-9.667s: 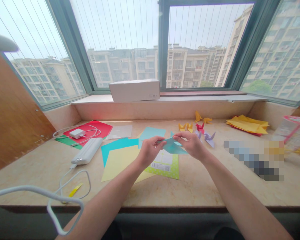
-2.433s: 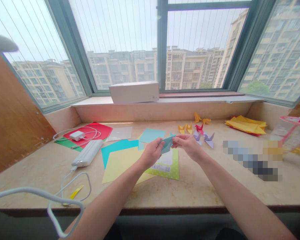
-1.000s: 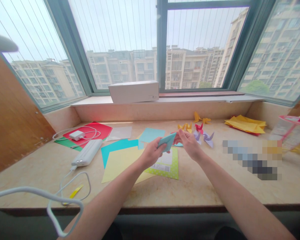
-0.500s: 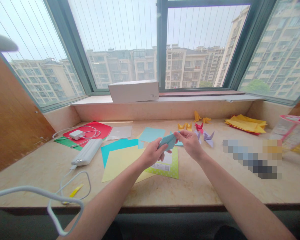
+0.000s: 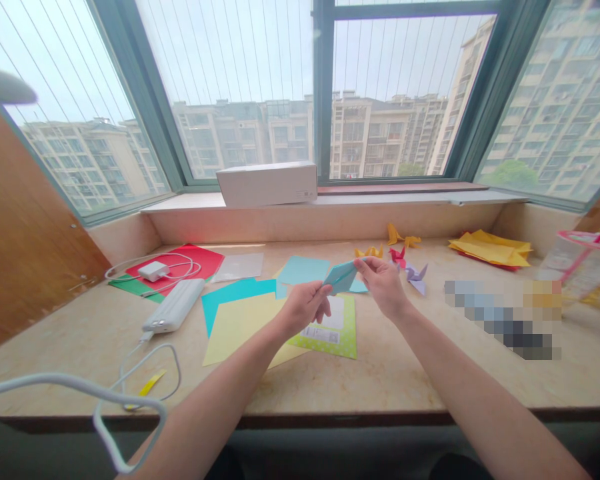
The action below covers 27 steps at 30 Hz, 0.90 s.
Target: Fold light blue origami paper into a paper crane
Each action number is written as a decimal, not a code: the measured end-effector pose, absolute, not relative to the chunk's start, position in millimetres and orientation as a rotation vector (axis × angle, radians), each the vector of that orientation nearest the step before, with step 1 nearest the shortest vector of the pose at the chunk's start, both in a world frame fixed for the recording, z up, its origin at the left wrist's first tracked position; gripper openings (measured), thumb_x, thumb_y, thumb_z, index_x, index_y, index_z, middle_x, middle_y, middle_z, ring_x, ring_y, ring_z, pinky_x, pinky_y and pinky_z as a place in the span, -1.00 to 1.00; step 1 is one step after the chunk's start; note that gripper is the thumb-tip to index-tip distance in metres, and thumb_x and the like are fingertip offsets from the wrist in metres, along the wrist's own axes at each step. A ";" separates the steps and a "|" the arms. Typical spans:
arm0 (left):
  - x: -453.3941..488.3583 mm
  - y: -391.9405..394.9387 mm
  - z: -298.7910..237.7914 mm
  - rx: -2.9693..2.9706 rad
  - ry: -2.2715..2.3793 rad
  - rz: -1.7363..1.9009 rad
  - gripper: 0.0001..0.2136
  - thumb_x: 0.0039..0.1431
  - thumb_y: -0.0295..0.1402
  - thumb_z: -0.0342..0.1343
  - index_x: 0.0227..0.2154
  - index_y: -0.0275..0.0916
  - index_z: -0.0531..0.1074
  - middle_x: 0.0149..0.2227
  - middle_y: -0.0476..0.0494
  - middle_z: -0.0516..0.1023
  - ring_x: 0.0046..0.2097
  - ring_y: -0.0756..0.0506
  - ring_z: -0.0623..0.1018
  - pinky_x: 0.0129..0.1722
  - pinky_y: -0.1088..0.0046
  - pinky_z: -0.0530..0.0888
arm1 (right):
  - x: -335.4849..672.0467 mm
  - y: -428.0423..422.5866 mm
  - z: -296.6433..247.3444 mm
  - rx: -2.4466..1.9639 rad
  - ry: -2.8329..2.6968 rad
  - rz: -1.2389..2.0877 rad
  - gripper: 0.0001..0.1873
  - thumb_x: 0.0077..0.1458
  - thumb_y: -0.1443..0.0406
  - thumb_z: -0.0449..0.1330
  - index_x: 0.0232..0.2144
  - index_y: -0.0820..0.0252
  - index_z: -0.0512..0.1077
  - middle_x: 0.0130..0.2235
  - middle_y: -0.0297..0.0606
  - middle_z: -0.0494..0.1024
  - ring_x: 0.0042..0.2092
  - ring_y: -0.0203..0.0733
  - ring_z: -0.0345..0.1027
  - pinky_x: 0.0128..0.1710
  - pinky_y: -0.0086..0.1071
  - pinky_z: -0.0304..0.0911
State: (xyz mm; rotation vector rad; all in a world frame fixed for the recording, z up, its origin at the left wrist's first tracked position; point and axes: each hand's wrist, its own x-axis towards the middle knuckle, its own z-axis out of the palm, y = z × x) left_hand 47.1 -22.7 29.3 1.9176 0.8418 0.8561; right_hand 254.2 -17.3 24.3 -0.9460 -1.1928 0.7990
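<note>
A folded light blue paper piece (image 5: 341, 277) is held in the air above the stone counter (image 5: 390, 373), between both hands. My left hand (image 5: 304, 305) pinches its lower left corner with thumb and fingers. My right hand (image 5: 384, 285) pinches its upper right edge. Under the hands lie flat sheets: a pale yellow sheet (image 5: 240, 323), a teal sheet (image 5: 230, 293), a light blue sheet (image 5: 303, 270) and a green dotted packet with a label (image 5: 333, 330).
Small folded paper cranes (image 5: 397, 257) stand behind my right hand. A stack of yellow sheets (image 5: 493, 250) lies at the back right. A white power bank (image 5: 175, 305), a charger on red paper (image 5: 155, 270) and cables sit left. A white box (image 5: 267, 183) rests on the sill.
The folded blue piece was turned and worked between the fingers. It sits slightly higher and more to the right than half a second ago, with my right hand raised a little.
</note>
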 end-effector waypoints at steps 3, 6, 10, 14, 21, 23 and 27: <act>46.1 -19.0 29.2 1.885 0.864 0.918 -0.50 0.31 -0.02 -0.05 -0.59 -0.30 0.38 -0.73 0.01 0.36 -0.70 0.10 0.30 -0.67 0.62 0.19 | 255.5 -14.9 23.4 -0.901 -1.184 0.820 -0.61 0.01 -0.02 0.33 -0.44 0.20 0.50 -0.67 -0.49 0.30 -0.64 -0.40 0.09 -0.63 -0.46 0.00; 44.1 -12.5 29.0 1.745 0.963 1.048 -0.54 0.25 0.03 0.02 -0.46 -0.32 0.43 -0.65 -0.05 0.48 -0.70 0.08 0.34 -0.71 0.61 0.18 | 257.6 -14.2 25.6 -0.796 -1.079 0.851 -0.66 0.00 0.02 0.36 -0.39 0.18 0.53 -0.52 -0.36 0.53 -0.51 -0.30 0.40 -0.45 -0.40 0.30; 43.8 -8.1 30.4 1.560 1.003 1.036 -0.50 0.21 0.07 0.05 -0.34 -0.38 0.46 -0.47 -0.22 0.60 -0.66 0.04 0.44 -0.68 0.56 0.31 | 254.1 -18.7 26.9 -0.730 -1.085 0.833 -0.74 0.07 0.09 0.34 -0.28 0.13 0.55 -0.33 -0.26 0.66 -0.29 -0.18 0.57 -0.19 -0.28 0.42; 48.1 -12.5 33.3 1.461 0.759 1.085 -0.58 0.15 0.00 0.18 -0.23 -0.34 0.45 -0.20 -0.28 0.61 -0.37 -0.06 0.61 -0.35 0.42 0.55 | 241.5 -27.5 21.6 -0.761 -1.462 0.731 -0.77 0.13 0.15 0.29 -0.20 0.12 0.57 -0.05 -0.13 0.63 -0.05 -0.07 0.53 -0.02 -0.15 0.41; 45.7 -11.9 33.2 1.300 0.632 1.199 -0.68 0.18 -0.10 0.16 -0.29 -0.31 0.47 -0.30 -0.18 0.62 -0.23 -0.12 0.61 -0.19 0.33 0.55 | 234.4 -35.3 16.2 -0.685 -1.997 0.338 -0.70 0.16 0.31 0.26 -0.03 0.04 0.53 0.07 -0.11 0.51 0.11 -0.05 0.40 0.14 -0.07 0.30; 44.9 -10.2 32.6 1.279 0.636 1.196 -0.71 0.17 -0.14 0.17 -0.25 -0.31 0.48 -0.23 -0.21 0.62 -0.21 -0.14 0.61 -0.21 0.33 0.55 | 236.4 -35.2 16.6 -0.693 -2.036 0.301 -0.65 0.17 0.29 0.26 0.02 0.02 0.49 0.11 -0.10 0.45 0.13 -0.04 0.37 0.15 -0.06 0.30; 45.0 -8.8 32.2 1.260 0.655 1.191 -0.68 0.14 -0.17 0.19 -0.15 -0.31 0.47 -0.19 -0.23 0.63 -0.18 -0.16 0.61 -0.20 0.34 0.54 | 240.1 -34.6 17.3 -0.721 -2.082 0.232 -0.50 0.14 0.28 0.28 0.14 -0.02 0.39 0.21 -0.09 0.29 0.07 -0.05 0.37 0.12 -0.03 0.32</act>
